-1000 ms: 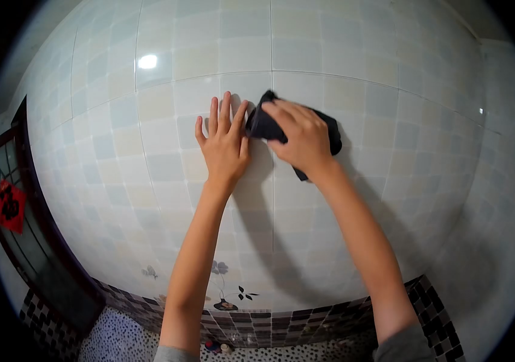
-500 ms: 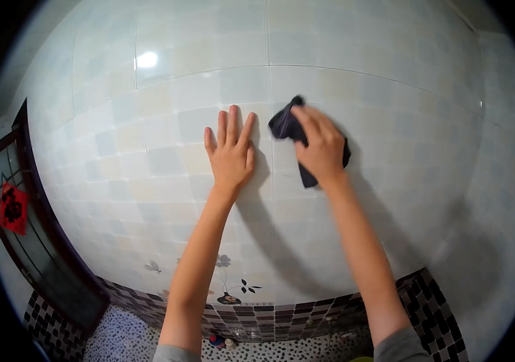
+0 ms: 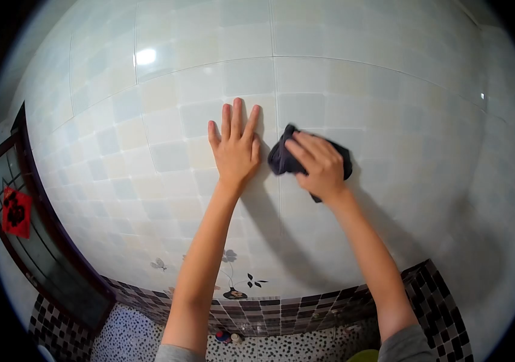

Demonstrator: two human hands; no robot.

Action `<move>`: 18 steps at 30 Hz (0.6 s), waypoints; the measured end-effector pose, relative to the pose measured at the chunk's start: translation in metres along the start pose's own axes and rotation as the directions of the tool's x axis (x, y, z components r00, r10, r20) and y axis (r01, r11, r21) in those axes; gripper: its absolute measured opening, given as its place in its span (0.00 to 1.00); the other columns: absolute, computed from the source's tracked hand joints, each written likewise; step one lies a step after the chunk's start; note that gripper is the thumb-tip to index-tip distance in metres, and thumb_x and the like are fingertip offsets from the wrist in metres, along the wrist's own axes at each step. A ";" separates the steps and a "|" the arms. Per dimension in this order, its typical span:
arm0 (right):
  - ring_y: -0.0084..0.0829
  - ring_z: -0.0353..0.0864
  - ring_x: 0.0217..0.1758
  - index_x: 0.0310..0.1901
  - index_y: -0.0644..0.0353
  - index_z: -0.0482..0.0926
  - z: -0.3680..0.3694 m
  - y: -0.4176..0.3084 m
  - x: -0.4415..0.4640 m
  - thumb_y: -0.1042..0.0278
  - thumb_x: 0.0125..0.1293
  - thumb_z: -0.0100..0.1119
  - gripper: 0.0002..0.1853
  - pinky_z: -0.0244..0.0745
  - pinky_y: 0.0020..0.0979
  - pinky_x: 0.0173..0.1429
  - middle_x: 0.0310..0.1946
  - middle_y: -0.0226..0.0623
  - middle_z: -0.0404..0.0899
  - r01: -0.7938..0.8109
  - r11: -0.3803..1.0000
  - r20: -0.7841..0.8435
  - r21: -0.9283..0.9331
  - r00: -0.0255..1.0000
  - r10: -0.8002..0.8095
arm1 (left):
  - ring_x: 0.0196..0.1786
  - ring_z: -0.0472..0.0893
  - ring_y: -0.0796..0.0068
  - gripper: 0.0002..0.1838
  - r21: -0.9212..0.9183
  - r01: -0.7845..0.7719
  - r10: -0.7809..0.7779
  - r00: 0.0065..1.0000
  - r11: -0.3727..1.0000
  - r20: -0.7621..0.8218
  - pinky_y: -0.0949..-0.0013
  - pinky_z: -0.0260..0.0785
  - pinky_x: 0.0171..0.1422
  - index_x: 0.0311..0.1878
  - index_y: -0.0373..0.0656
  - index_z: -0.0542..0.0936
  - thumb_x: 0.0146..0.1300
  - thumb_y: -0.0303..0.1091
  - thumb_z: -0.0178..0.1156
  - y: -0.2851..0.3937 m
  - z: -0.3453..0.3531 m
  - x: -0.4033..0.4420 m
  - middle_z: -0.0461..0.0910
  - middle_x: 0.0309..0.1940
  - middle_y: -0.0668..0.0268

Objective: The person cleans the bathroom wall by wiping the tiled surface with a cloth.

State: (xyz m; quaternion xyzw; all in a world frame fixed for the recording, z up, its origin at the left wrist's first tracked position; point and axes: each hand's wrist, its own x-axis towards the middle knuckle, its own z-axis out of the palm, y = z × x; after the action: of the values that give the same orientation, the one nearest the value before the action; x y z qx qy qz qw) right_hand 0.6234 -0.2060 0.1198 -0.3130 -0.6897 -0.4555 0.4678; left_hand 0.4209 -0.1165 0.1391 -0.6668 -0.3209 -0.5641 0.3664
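The right hand and the dark cloth now sit lower on the tiled wall than a moment ago, while the left hand keeps roughly its place against the same tiles; the cloth, which met the left hand's fingers in the earliest view, is now apart from them. The right hand's grip is closed over the cloth, fingers bent across its front and thumb low on its left side, with bunched fabric showing to the left and loose fabric beyond the knuckles and below the palm; the cloth lies against the wall. The left hand's grip is open, palm to the wall, fingers spread and pointing up, holding nothing. A vertical seam in the tiles runs between the hands, with the cloth's left edge reaching across it. Shadows of both arms fall on the wall to the right of each. Below the hands are a vase-and-flower decoration and a band of dark checkered tiles. Lower still, two small bottles stand on the pebble-patterned floor, and a yellow-green object shows at the bottom edge. At far left, a red paper sign hangs on the dark-framed door.
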 end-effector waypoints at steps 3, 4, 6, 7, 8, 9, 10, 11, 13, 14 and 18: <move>0.40 0.85 0.64 0.60 0.46 0.85 -0.001 -0.013 -0.039 0.76 0.45 0.72 0.34 0.80 0.43 0.69 0.60 0.40 0.86 0.096 0.995 0.098 0.030 0.990 -0.099 | 0.89 0.52 0.55 0.34 -0.005 0.003 -0.003 1.000 1.000 0.003 0.38 0.34 0.88 0.83 0.61 0.67 0.73 0.37 0.49 0.000 0.000 0.000 0.55 0.87 0.60; 0.39 0.86 0.63 0.58 0.47 0.86 -0.001 -0.016 -0.049 0.76 0.46 0.72 0.32 0.81 0.43 0.68 0.59 0.40 0.86 0.124 0.992 0.101 0.030 0.987 -0.126 | 0.89 0.52 0.55 0.34 -0.005 0.004 -0.004 1.000 1.000 0.003 0.38 0.34 0.88 0.83 0.61 0.67 0.73 0.37 0.49 -0.001 0.000 0.000 0.55 0.88 0.60; 0.39 0.86 0.63 0.58 0.47 0.86 -0.006 -0.018 -0.056 0.77 0.49 0.70 0.30 0.81 0.42 0.68 0.58 0.39 0.87 0.139 0.990 0.140 0.028 0.980 -0.141 | 0.89 0.53 0.55 0.35 -0.008 0.003 -0.003 1.000 1.000 -0.002 0.38 0.34 0.88 0.84 0.61 0.67 0.73 0.36 0.50 0.000 0.000 0.000 0.55 0.88 0.60; 0.39 0.85 0.63 0.58 0.48 0.86 -0.010 -0.018 -0.052 0.78 0.50 0.69 0.29 0.81 0.43 0.67 0.58 0.39 0.87 0.143 0.989 0.173 0.022 0.974 -0.145 | 0.89 0.53 0.56 0.35 -0.010 0.005 -0.005 1.000 1.000 -0.001 0.38 0.34 0.88 0.84 0.61 0.67 0.73 0.36 0.50 0.000 0.000 0.000 0.55 0.88 0.60; 0.39 0.85 0.63 0.58 0.48 0.86 -0.009 -0.017 -0.049 0.79 0.51 0.68 0.29 0.81 0.43 0.67 0.57 0.39 0.87 0.134 0.991 0.158 0.006 0.978 -0.133 | 0.89 0.53 0.56 0.35 -0.010 0.007 -0.007 1.000 1.000 -0.001 0.39 0.34 0.88 0.83 0.62 0.67 0.73 0.36 0.50 0.000 0.000 0.000 0.55 0.88 0.60; 0.39 0.85 0.62 0.58 0.48 0.86 -0.008 -0.016 -0.041 0.79 0.52 0.66 0.29 0.81 0.43 0.67 0.57 0.40 0.86 0.121 0.993 0.142 -0.011 0.983 -0.118 | 0.89 0.53 0.56 0.34 -0.011 0.006 -0.006 1.000 1.000 0.000 0.39 0.34 0.88 0.83 0.62 0.67 0.73 0.36 0.50 -0.001 0.001 0.000 0.55 0.88 0.60; 0.39 0.85 0.62 0.58 0.48 0.86 -0.007 -0.016 -0.033 0.80 0.53 0.65 0.28 0.81 0.43 0.67 0.57 0.40 0.86 0.105 0.994 0.126 -0.029 0.987 -0.101 | 0.89 0.53 0.56 0.34 -0.009 0.002 -0.002 1.000 1.000 -0.003 0.39 0.34 0.88 0.83 0.62 0.67 0.73 0.36 0.50 -0.001 0.003 -0.002 0.55 0.88 0.60; 0.40 0.85 0.62 0.59 0.50 0.85 -0.009 -0.012 -0.024 0.82 0.55 0.62 0.28 0.80 0.43 0.66 0.58 0.39 0.86 0.069 0.997 0.087 -0.037 0.994 -0.066 | 0.89 0.53 0.56 0.34 -0.004 0.000 0.000 1.000 1.000 -0.010 0.39 0.34 0.88 0.83 0.62 0.67 0.73 0.36 0.50 -0.001 0.005 -0.003 0.55 0.88 0.60; 0.40 0.83 0.64 0.59 0.50 0.85 -0.011 -0.007 0.000 0.82 0.53 0.64 0.29 0.78 0.44 0.65 0.58 0.37 0.85 -0.026 0.996 0.012 -0.089 1.000 0.027 | 0.88 0.55 0.57 0.34 0.000 -0.007 0.007 1.000 1.000 -0.028 0.38 0.36 0.87 0.83 0.62 0.68 0.74 0.37 0.51 -0.005 0.004 -0.002 0.56 0.87 0.61; 0.40 0.81 0.67 0.59 0.50 0.85 -0.013 -0.006 0.012 0.82 0.51 0.67 0.29 0.77 0.44 0.66 0.59 0.35 0.85 -0.055 0.994 0.029 -0.091 0.998 0.058 | 0.87 0.56 0.57 0.33 -0.002 -0.010 0.010 0.999 1.000 -0.037 0.37 0.38 0.86 0.83 0.63 0.68 0.74 0.38 0.51 -0.004 0.004 -0.001 0.57 0.87 0.61; 0.36 0.80 0.68 0.58 0.49 0.84 -0.013 -0.011 0.033 0.79 0.51 0.71 0.29 0.74 0.43 0.69 0.59 0.33 0.84 -0.002 1.000 0.146 -0.017 0.989 0.004 | 0.86 0.59 0.57 0.32 -0.039 -0.006 0.004 0.999 0.999 -0.044 0.37 0.41 0.85 0.81 0.63 0.70 0.73 0.37 0.53 -0.002 0.000 -0.001 0.59 0.86 0.62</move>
State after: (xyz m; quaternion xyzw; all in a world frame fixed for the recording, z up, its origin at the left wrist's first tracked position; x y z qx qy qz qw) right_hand 0.6067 -0.2223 0.1484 -0.3504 -0.7176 -0.4364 0.4144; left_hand 0.4187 -0.1155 0.1387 -0.6623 -0.2999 -0.5837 0.3615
